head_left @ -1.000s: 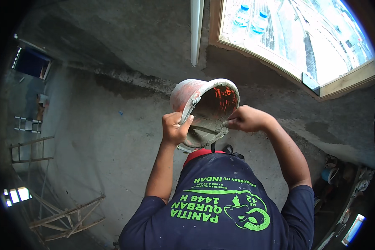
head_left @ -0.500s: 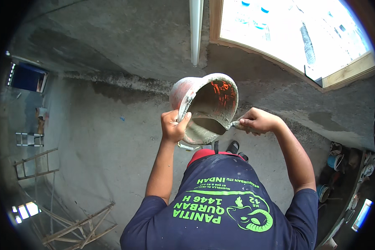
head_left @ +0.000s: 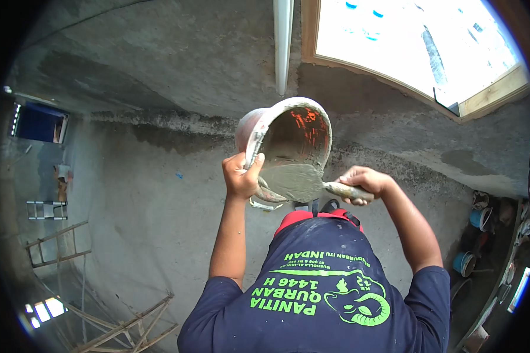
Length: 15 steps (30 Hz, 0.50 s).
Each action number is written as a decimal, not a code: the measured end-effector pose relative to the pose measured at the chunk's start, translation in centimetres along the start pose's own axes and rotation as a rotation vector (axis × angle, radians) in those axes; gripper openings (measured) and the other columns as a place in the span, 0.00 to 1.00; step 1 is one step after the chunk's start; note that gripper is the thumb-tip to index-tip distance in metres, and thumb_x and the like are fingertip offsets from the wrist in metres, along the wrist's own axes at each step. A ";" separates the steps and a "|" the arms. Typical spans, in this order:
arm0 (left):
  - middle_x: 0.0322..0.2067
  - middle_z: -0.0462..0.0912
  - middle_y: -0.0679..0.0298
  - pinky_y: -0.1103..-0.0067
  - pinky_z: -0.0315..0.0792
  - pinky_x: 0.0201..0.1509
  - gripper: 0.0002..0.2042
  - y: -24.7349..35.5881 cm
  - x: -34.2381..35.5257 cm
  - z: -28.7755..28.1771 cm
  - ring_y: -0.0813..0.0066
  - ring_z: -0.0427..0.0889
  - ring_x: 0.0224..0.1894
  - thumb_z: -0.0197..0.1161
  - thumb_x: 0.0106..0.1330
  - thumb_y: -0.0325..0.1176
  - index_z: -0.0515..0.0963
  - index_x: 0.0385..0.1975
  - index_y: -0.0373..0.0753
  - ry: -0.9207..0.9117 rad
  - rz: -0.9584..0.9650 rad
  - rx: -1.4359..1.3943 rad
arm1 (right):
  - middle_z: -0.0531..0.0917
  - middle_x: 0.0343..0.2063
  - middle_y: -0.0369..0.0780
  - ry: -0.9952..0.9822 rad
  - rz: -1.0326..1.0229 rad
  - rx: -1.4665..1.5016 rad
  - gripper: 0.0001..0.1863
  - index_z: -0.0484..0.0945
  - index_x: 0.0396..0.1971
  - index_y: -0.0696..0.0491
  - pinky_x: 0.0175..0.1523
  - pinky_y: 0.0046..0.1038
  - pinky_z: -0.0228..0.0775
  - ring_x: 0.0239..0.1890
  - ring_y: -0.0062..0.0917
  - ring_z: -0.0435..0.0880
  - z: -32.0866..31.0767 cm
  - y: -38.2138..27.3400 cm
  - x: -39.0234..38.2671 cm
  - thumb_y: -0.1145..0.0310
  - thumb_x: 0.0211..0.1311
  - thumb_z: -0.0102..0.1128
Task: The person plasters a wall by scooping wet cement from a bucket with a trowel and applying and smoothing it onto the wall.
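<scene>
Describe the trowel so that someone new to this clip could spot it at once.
Start at the bright wood-framed window at the upper right and drop to the tilted, mortar-smeared bucket that the left hand grips by the rim. The trowel lies across the bucket's mouth, its handle in the right hand. It is the only flat blade here, coated in wet grey mortar.

- No packages, labels, signs or screens stand anywhere around me here.
- The only lettering in sight is the print on my dark blue shirt (head_left: 318, 294): a bright green block of letters across the chest, a thin green line over it, smaller green letters above that, and a green horned animal head at the side.
</scene>
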<state>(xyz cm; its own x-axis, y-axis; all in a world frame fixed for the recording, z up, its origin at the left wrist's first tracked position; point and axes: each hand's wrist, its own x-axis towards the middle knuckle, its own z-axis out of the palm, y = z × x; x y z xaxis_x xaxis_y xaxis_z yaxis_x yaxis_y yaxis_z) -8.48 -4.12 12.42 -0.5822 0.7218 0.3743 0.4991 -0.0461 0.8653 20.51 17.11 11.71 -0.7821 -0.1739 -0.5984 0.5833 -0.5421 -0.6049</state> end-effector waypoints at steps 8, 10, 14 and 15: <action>0.17 0.70 0.78 0.81 0.58 0.24 0.13 -2.3 -3.3 -2.0 0.88 0.64 0.22 0.67 0.63 0.28 0.74 0.18 0.34 0.238 -0.267 -0.127 | 0.84 0.31 0.36 0.170 -0.334 -0.028 0.33 0.78 0.54 0.63 0.36 0.23 0.77 0.30 0.19 0.83 1.1 6.6 -2.8 0.70 0.43 0.77; 0.20 0.76 0.76 0.82 0.65 0.28 0.08 -2.5 -4.8 -2.5 0.88 0.69 0.25 0.67 0.64 0.28 0.80 0.25 0.30 0.281 -0.309 -0.105 | 0.85 0.38 0.38 0.275 -0.463 0.047 0.36 0.75 0.57 0.62 0.47 0.24 0.77 0.39 0.21 0.84 3.3 5.8 -3.4 0.68 0.45 0.78; 0.21 0.76 0.73 0.80 0.65 0.29 0.08 -3.7 -7.9 -3.1 0.85 0.70 0.26 0.66 0.64 0.27 0.79 0.27 0.28 0.339 -0.371 0.035 | 0.84 0.39 0.37 0.437 -0.487 -0.059 0.30 0.72 0.58 0.58 0.47 0.25 0.76 0.39 0.21 0.82 -0.5 9.8 -3.7 0.62 0.58 0.72; 0.21 0.76 0.72 0.80 0.66 0.29 0.08 -3.3 -8.6 -3.1 0.85 0.70 0.26 0.66 0.64 0.26 0.79 0.27 0.28 0.351 -0.404 0.051 | 0.83 0.40 0.36 0.501 -0.469 -0.030 0.29 0.72 0.58 0.56 0.49 0.26 0.75 0.41 0.21 0.82 -1.7 10.7 -3.9 0.62 0.60 0.71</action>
<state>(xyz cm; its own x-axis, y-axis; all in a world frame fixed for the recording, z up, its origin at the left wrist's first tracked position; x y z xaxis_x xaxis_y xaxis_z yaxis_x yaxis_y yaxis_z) -7.16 -12.32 7.38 -0.9096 0.4002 0.1113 0.2164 0.2279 0.9493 30.11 13.37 6.68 -0.7622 0.4787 -0.4358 0.2188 -0.4430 -0.8694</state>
